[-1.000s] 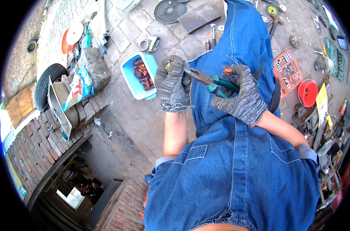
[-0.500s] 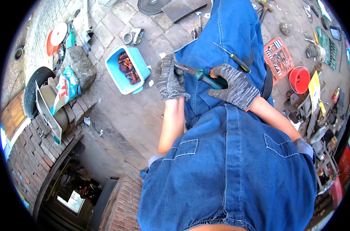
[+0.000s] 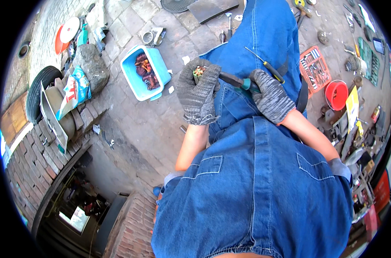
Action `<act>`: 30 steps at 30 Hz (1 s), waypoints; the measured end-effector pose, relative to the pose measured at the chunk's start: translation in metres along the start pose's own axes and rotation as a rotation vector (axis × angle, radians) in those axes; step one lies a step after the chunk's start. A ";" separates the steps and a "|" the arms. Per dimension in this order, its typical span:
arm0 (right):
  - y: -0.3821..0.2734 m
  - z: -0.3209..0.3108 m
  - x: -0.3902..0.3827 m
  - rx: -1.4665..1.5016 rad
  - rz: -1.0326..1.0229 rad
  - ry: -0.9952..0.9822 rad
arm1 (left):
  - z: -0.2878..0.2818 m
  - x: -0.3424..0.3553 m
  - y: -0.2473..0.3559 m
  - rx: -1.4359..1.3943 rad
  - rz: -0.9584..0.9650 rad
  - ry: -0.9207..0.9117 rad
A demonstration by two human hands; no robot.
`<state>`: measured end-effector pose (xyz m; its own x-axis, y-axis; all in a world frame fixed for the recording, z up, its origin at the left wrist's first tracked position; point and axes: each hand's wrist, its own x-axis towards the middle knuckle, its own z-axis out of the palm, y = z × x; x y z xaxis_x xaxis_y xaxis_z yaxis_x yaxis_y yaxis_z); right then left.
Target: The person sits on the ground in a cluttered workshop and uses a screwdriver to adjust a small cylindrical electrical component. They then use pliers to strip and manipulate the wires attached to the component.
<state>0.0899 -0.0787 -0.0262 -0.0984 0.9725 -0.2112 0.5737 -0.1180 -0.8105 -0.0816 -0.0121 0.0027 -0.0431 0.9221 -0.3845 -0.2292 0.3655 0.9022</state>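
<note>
My left hand (image 3: 196, 95), in a grey knit glove, is closed around a small metal part with copper-coloured bits and a greenish side (image 3: 198, 73), whose end shows between thumb and fingers. My right hand (image 3: 273, 97), gloved the same way, grips the teal-and-black handles of dark-jawed pliers (image 3: 231, 79). The pliers point left, their tip at the fingers of my left hand; whether they touch the part is hidden. On my blue denim lap, just beyond my right hand, lies a screwdriver (image 3: 270, 70) with a black and yellow handle.
A blue plastic basin (image 3: 162, 71) holding copper coils stands at the left. An orange socket set case (image 3: 315, 71) and a red bucket (image 3: 336, 95) are at the right, with scattered metal parts beyond. A tyre (image 3: 35, 101) and a rock (image 3: 92, 66) lie far left.
My left hand has turned, bringing the end of the small part into sight. My right hand has shifted slightly right with the pliers, its fingers now closed further round the handles.
</note>
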 end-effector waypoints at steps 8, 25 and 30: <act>-0.017 -0.062 0.009 0.054 0.067 -0.497 | -0.013 0.001 0.012 -0.032 0.058 -0.206; -0.028 -0.070 0.021 0.858 0.449 -0.854 | -0.026 0.035 -0.014 -0.184 0.344 -0.440; -0.027 -0.070 0.021 0.831 0.394 -0.877 | -0.028 0.037 -0.009 -0.169 0.313 -0.465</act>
<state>0.1294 -0.0415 0.0295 -0.7231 0.4220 -0.5469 0.0370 -0.7669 -0.6407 -0.1081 0.0151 -0.0249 0.2891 0.9556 0.0563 -0.4277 0.0763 0.9007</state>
